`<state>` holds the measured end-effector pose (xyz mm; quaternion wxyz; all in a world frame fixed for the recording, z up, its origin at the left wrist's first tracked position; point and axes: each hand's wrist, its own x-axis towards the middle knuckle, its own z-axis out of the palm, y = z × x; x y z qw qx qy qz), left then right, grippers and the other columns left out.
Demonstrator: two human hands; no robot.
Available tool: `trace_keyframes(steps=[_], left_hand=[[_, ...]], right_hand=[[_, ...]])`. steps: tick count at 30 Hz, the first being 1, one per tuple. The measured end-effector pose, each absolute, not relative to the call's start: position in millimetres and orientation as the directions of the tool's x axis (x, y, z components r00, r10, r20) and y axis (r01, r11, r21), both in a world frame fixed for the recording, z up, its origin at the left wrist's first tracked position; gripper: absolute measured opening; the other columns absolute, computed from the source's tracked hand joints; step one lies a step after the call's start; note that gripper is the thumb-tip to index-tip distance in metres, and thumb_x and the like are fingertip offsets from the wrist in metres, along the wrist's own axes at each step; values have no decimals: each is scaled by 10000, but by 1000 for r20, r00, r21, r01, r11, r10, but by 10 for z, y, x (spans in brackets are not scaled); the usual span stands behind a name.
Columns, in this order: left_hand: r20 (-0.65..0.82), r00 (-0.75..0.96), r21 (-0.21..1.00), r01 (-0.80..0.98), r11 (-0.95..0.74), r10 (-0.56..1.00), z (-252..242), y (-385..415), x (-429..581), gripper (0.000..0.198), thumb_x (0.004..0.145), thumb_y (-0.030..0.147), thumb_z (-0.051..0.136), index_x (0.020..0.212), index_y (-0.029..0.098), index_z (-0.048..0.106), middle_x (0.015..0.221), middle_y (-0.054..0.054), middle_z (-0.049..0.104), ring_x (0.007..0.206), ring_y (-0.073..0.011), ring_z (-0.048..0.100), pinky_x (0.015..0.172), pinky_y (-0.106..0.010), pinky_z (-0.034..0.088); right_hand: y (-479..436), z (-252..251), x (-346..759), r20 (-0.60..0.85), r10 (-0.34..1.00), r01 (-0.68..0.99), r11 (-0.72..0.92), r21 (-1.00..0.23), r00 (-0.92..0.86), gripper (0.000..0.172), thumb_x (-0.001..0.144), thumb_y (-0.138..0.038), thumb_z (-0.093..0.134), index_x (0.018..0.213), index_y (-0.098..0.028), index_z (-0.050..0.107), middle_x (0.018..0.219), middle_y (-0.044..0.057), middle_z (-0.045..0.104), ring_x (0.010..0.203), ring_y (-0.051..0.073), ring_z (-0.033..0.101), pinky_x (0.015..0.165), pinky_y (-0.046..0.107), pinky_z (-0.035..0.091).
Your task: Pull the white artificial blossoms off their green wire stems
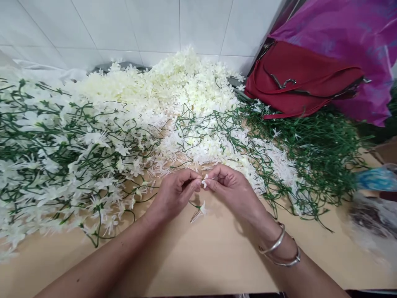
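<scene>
Thumb and fingers pinched, my left hand grips a small white artificial flower from its left side. My right hand pinches the same flower from the right, so the fingertips of both hands nearly meet around it. Just below hangs or lies another white flower on a thin green stem; whether it is joined to the held piece I cannot tell. Beyond my hands spreads a heap of loose white petals. Pale stamen pieces lie nearest my fingers.
Assembled white flowers on green stems cover the left side of the table. Bare green stems are piled at the right, below a red handbag and a purple plastic bag. A clear bag lies far right.
</scene>
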<state>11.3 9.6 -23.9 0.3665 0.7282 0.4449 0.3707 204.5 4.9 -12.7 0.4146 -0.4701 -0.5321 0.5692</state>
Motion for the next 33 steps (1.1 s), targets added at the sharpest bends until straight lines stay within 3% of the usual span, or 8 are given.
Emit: trace_keyframes(steps=[9, 13, 16, 19, 21, 23, 26, 33], left_hand=[[170, 292, 903, 336, -268, 941, -212, 96, 122, 197, 1014, 336, 609, 926, 197, 718, 799, -19, 763, 753, -155, 710, 733, -250, 525], [107, 167, 988, 94, -124, 980, -80, 150, 86, 301, 966, 467, 675, 977, 176, 750, 827, -40, 779, 780, -179, 749, 780, -285, 580], [83, 1, 996, -41, -83, 997, 122, 171, 20, 402, 907, 501, 743, 1123, 162, 756, 980, -76, 806, 809, -175, 754, 832, -313, 604], [84, -85, 994, -56, -89, 993, 324, 106, -92, 434, 915, 474, 747, 1226, 172, 737, 1073, -80, 798, 840, -147, 731, 848, -286, 599], [101, -80, 995, 14, -100, 992, 398, 16, -195, 442, 944, 457, 722, 1298, 192, 714, 1045, -60, 789, 817, -128, 699, 801, -246, 587], [109, -44, 986, 132, -102, 993, 404, -89, -323, 425, 968, 458, 691, 1307, 203, 715, 996, -47, 780, 765, -121, 667, 733, -222, 575], [80, 50, 929, 359, -93, 996, 318, -210, -550, 397, 993, 487, 636, 1263, 215, 740, 922, -44, 771, 682, -140, 655, 571, -212, 521], [148, 341, 519, 772, -367, 928, 215, -156, -952, 318, 1044, 412, 521, 1064, 242, 788, 1133, -77, 771, 945, -235, 752, 803, -304, 576]], right_hand=[[65, -54, 2031, -56, 980, 32, -51, -998, -190, 218, 904, -407, 753, 946, -217, 654, 851, 10, 705, 789, 168, 645, 756, 313, 506], [-252, 126, 2096, 189, 981, 264, 170, -949, 47, 129, 974, -349, 686, 937, -231, 652, 915, 41, 698, 880, 208, 653, 805, 349, 529], [-624, 160, 2084, 344, 915, 470, 403, -785, -210, 88, 1030, -262, 619, 957, -257, 667, 905, 43, 726, 881, 230, 679, 795, 386, 548], [-858, 93, 2006, 345, 638, 475, 756, -450, -688, 277, 1046, -304, 612, 1313, -253, 663, 1348, 98, 716, 1339, 289, 600, 1119, 488, 483], [-858, 19, 1951, 204, 513, 448, 845, -293, -834, 505, 1059, -462, 564, 1515, -245, 538, 1642, 85, 500, 1578, 285, 345, 1273, 507, 332], [-732, -59, 1922, 139, 475, 435, 867, -242, -869, 671, 1044, -612, 486, 1612, -261, 421, 1738, 50, 351, 1628, 278, 233, 1319, 519, 248], [-417, -148, 1952, 118, 507, 476, 853, -215, -854, 735, 1032, -668, 447, 1657, -299, 329, 1767, 38, 268, 1638, 289, 213, 1330, 589, 184], [-36, -144, 2139, 137, 710, 691, 704, -164, -691, 624, 1044, -511, 566, 1595, -240, 452, 1724, 107, 355, 1591, 349, 343, 1279, 666, 298]])
